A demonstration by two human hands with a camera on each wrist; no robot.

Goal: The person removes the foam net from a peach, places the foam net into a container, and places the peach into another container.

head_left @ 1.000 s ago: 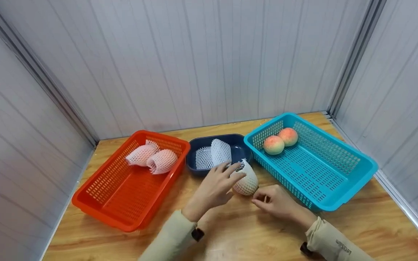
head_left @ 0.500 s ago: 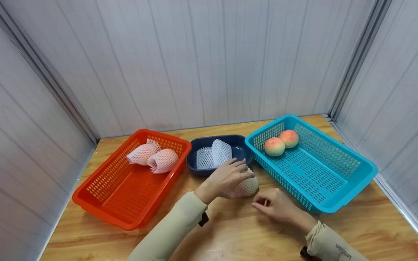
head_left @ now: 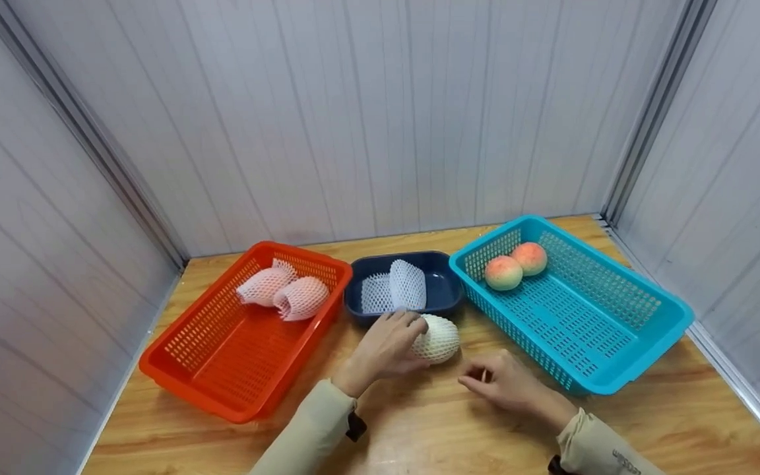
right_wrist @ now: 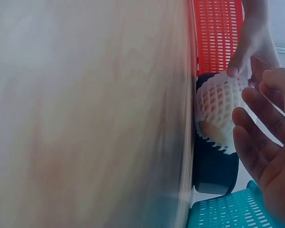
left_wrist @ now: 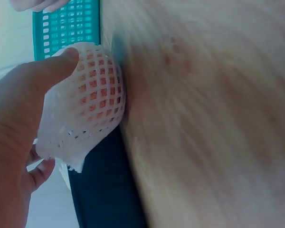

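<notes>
A peach in a white foam net (head_left: 438, 340) lies on its side on the table, in front of the navy tray. My left hand (head_left: 386, 346) grips it from the left. In the left wrist view the thumb (left_wrist: 66, 61) lies over the net and fingertips show by its gathered end; reddish skin shows through the mesh. To the right, a short gap from the peach, is my right hand (head_left: 502, 379), fingers loosely curled and holding nothing. The right wrist view shows the net's open end (right_wrist: 218, 142) facing this hand, a bit of bare peach inside.
Two netted peaches lie in the red basket (head_left: 235, 417) on the left. Empty foam nets (head_left: 408, 285) sit in the navy tray (head_left: 443, 290) at the back. The turquoise basket (head_left: 644, 379) on the right holds two bare peaches (head_left: 504, 272). Panel walls enclose the table.
My left hand reached over the netted peach, then drew back to its left side. The peach has turned, so the net's loose tail no longer points up. My right hand has barely moved.
</notes>
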